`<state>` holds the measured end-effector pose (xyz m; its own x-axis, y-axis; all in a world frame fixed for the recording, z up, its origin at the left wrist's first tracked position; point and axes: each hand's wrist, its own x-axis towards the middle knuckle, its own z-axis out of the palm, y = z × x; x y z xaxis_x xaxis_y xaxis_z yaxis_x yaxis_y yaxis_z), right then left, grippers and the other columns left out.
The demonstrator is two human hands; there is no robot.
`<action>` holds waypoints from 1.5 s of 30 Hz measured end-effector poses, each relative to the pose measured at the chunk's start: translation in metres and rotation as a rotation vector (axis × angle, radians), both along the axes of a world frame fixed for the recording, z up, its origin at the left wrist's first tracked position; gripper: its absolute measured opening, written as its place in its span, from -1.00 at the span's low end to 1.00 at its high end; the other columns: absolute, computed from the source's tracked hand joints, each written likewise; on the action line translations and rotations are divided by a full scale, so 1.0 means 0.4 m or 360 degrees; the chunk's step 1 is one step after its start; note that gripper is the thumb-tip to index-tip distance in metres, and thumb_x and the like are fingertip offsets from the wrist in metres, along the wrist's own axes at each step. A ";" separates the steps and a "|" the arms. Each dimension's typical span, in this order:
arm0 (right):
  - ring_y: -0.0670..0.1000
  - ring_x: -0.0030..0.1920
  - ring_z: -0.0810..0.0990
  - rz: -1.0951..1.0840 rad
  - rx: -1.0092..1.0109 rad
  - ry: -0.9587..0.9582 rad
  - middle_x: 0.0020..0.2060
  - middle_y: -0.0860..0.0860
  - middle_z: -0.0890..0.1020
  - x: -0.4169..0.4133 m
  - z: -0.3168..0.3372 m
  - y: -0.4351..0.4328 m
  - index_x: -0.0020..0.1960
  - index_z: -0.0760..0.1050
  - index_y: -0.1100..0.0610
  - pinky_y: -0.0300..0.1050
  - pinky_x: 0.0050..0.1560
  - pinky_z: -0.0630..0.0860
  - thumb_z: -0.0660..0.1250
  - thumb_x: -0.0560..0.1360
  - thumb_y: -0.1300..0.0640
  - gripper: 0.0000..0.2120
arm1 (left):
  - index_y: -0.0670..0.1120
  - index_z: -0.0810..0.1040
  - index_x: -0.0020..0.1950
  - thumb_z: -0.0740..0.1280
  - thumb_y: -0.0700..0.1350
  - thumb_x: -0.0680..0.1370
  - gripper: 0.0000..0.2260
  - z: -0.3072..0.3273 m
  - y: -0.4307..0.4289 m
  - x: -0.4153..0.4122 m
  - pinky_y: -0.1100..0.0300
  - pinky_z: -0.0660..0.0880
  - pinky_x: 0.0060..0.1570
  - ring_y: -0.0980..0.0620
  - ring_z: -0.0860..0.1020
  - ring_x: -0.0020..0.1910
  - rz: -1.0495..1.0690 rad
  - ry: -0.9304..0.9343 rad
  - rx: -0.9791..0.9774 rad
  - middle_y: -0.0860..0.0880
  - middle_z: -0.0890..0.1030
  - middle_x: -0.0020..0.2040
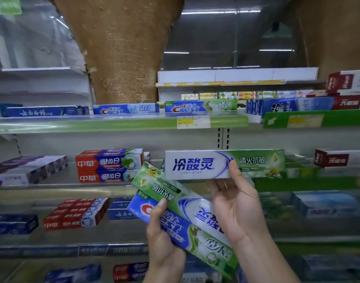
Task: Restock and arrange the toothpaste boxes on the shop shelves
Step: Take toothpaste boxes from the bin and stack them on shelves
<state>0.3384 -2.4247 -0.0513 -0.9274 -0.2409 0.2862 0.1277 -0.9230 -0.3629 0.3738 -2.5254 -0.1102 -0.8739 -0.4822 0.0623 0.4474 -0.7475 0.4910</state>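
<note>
My right hand (pixel 236 203) holds a white-and-green toothpaste box (pixel 205 165) level, in front of the middle shelf (pixel 52 187), thumb on its front face. My left hand (pixel 162 235) grips two boxes stacked slantwise: a blue-and-green Crest box (pixel 197 240) underneath and a second white-and-green box (pixel 175 193) on top, upside down. Both hands are close together at centre, below the upper shelf (pixel 113 124).
The upper shelf carries blue Crest boxes (pixel 126 109) and a green Crest box (pixel 199 107). Red-and-blue boxes (pixel 107 165) and purple boxes (pixel 28 170) sit on the middle shelf at left. Lower shelves hold red and blue boxes (pixel 77 213). A brown pillar (pixel 122 48) rises behind.
</note>
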 end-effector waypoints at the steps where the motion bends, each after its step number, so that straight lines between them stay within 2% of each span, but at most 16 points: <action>1: 0.05 -0.11 0.70 -0.0044 0.0045 0.0006 -0.16 0.16 0.69 0.004 0.002 0.010 -0.21 0.67 0.26 0.06 0.09 0.58 0.47 0.16 0.18 -0.77 | -0.11 0.58 0.19 0.65 0.07 -0.12 -0.11 0.002 0.008 0.005 -0.02 0.62 -0.14 -0.14 0.67 -0.09 -0.0055 0.0042 -0.0005 -0.18 0.68 0.04; 5: 0.06 -0.16 0.71 -0.0301 0.0389 0.0050 -0.19 0.18 0.70 0.032 0.014 0.049 0.12 0.51 0.39 0.01 -0.11 0.66 0.50 0.14 0.23 -0.42 | -0.11 0.58 0.13 0.60 0.02 0.04 -0.31 -0.001 0.034 0.018 0.08 0.61 -0.31 -0.08 0.69 -0.21 -0.0137 0.0169 0.0070 -0.13 0.70 -0.10; 7: 0.10 -0.11 0.68 -0.0396 0.0413 0.0046 -0.08 0.20 0.67 0.044 0.020 0.069 0.26 0.43 0.36 0.02 -0.11 0.64 0.62 0.05 0.09 -0.14 | -0.08 0.61 0.04 0.65 0.00 -0.12 -0.25 0.001 0.046 0.030 0.08 0.60 -0.37 -0.07 0.69 -0.27 -0.0149 0.0208 0.0105 -0.11 0.71 -0.16; 9: 0.14 -0.05 0.63 -0.0412 0.0449 0.0051 -0.02 0.18 0.64 0.049 0.023 0.096 0.20 0.50 0.22 0.09 -0.03 0.60 0.54 0.17 -0.11 -0.30 | -0.06 0.61 0.00 0.66 0.01 -0.09 -0.32 0.012 0.050 0.041 0.09 0.60 -0.42 -0.04 0.68 -0.32 -0.0148 0.0233 0.0127 -0.08 0.71 -0.21; 12: 0.06 -0.16 0.57 -0.0442 0.0558 0.0074 -0.20 0.08 0.65 0.063 0.020 0.147 -0.05 0.59 0.07 -0.03 -0.10 0.44 0.29 0.33 -0.17 -0.63 | -0.07 0.55 -0.01 0.27 -0.07 0.53 -0.88 0.026 0.053 0.049 0.17 0.56 -0.51 0.03 0.66 -0.42 -0.0092 0.0146 0.0195 -0.03 0.69 -0.33; 16: 0.04 -0.26 0.62 -0.0529 0.0655 0.0099 -0.25 0.10 0.64 0.070 -0.011 0.198 -0.22 0.61 0.11 -0.10 -0.18 0.53 0.61 0.05 -0.06 -0.60 | -0.09 0.53 0.15 0.15 -0.09 0.60 -0.78 0.038 0.061 0.051 0.12 0.56 -0.24 0.04 0.64 -0.45 -0.0062 -0.0024 0.0187 -0.01 0.68 -0.38; 19: 0.21 -0.14 0.69 -0.0693 0.0785 0.0050 -0.11 0.24 0.66 0.057 -0.028 0.217 0.05 0.51 0.20 -0.01 -0.21 0.64 0.71 -0.19 0.00 -0.13 | -0.10 0.46 0.22 0.20 -0.05 0.59 -0.75 0.040 0.029 0.046 -0.02 0.40 -0.02 -0.07 0.63 -0.43 -0.0165 -0.0165 0.0157 -0.06 0.64 -0.48; 23: 0.31 -0.12 0.68 -0.0680 0.0912 0.0073 -0.10 0.27 0.67 0.058 -0.038 0.242 0.12 0.49 0.19 0.05 -0.23 0.64 0.71 -0.36 0.04 0.06 | -0.34 0.27 0.40 0.50 -0.14 0.41 -0.32 0.062 0.009 0.030 0.06 0.37 0.16 -0.16 0.57 0.15 -0.0033 -0.0102 -0.0045 -0.45 0.55 0.10; 25: 0.31 -0.11 0.68 -0.0631 0.1009 0.0053 -0.10 0.28 0.68 0.064 -0.059 0.262 0.10 0.50 0.27 0.13 -0.11 0.64 0.71 -0.36 0.03 0.05 | -0.52 0.37 0.19 0.48 -0.04 0.43 -0.38 0.058 0.000 0.021 0.41 0.50 -0.24 0.16 0.67 -0.25 -0.0141 -0.0015 -0.0247 -0.45 0.58 -0.37; 27: 0.34 -0.07 0.66 -0.0598 0.1111 0.0000 -0.09 0.30 0.68 0.080 -0.085 0.273 0.10 0.53 0.30 0.22 0.11 0.54 0.70 -0.36 0.02 0.05 | -0.32 0.48 -0.21 0.18 -0.14 0.63 -0.68 0.010 0.009 0.000 0.38 0.41 -0.60 0.16 0.51 -0.66 -0.0158 -0.0144 -0.0283 -0.19 0.57 -0.56; 30: 0.33 -0.05 0.66 -0.0572 0.1176 -0.0081 -0.11 0.26 0.69 0.104 -0.130 0.267 0.02 0.59 0.25 0.25 0.19 0.48 0.69 -0.41 -0.01 0.01 | -0.12 0.63 -0.10 0.33 -0.17 0.47 -0.90 -0.063 0.060 -0.004 0.43 0.51 -0.30 0.21 0.63 -0.38 -0.0141 -0.0118 -0.0321 0.00 0.67 0.01; 33: 0.32 -0.06 0.66 -0.0573 0.1108 -0.0130 -0.11 0.27 0.69 0.110 -0.164 0.236 0.00 0.61 0.25 0.24 0.16 0.50 0.69 -0.42 0.02 -0.01 | 0.35 0.65 -0.27 0.32 -0.28 0.12 -0.51 -0.068 0.057 0.024 0.56 0.44 -0.18 0.43 0.58 -0.26 -0.0542 0.0081 -0.0043 0.25 0.66 -0.09; 36: 0.32 -0.05 0.66 -0.0502 0.1032 -0.0153 -0.08 0.28 0.69 0.102 -0.177 0.209 0.06 0.58 0.24 0.18 0.08 0.53 0.70 -0.39 0.07 0.01 | 0.08 0.61 0.07 0.25 -0.21 0.52 -0.74 -0.090 0.034 0.008 0.25 0.51 -0.11 0.10 0.62 -0.24 -0.0431 -0.0211 0.0036 -0.17 0.44 0.32; 38: 0.31 -0.05 0.66 -0.0430 0.1025 -0.0148 -0.06 0.28 0.68 0.093 -0.174 0.189 0.08 0.57 0.22 0.16 0.06 0.54 0.71 -0.34 0.11 -0.02 | -0.22 0.43 0.27 0.09 -0.27 0.59 -0.72 -0.084 0.044 0.013 0.31 0.53 -0.21 0.15 0.61 -0.29 -0.0102 -0.0184 0.0121 -0.21 0.47 0.22; 42: 0.25 -0.11 0.69 -0.0298 0.1071 -0.0088 -0.08 0.22 0.70 0.078 -0.156 0.139 0.12 0.53 0.20 0.09 -0.11 0.61 0.64 0.06 0.31 -0.35 | -0.08 0.58 0.09 0.19 -0.09 0.59 -0.80 -0.029 0.062 0.020 0.06 0.52 -0.07 0.01 0.64 -0.18 -0.0060 -0.0128 0.0201 -0.07 0.67 -0.02; 45: 0.18 -0.17 0.70 -0.0294 0.1102 -0.0029 -0.11 0.18 0.71 0.072 -0.137 0.103 0.12 0.52 0.21 0.03 -0.24 0.62 0.48 0.16 0.26 -0.48 | -0.04 0.55 0.24 0.29 0.05 0.43 -0.59 -0.015 0.000 0.013 -0.09 0.48 0.05 -0.14 0.62 0.02 -0.0326 -0.0001 0.0182 -0.12 0.67 0.10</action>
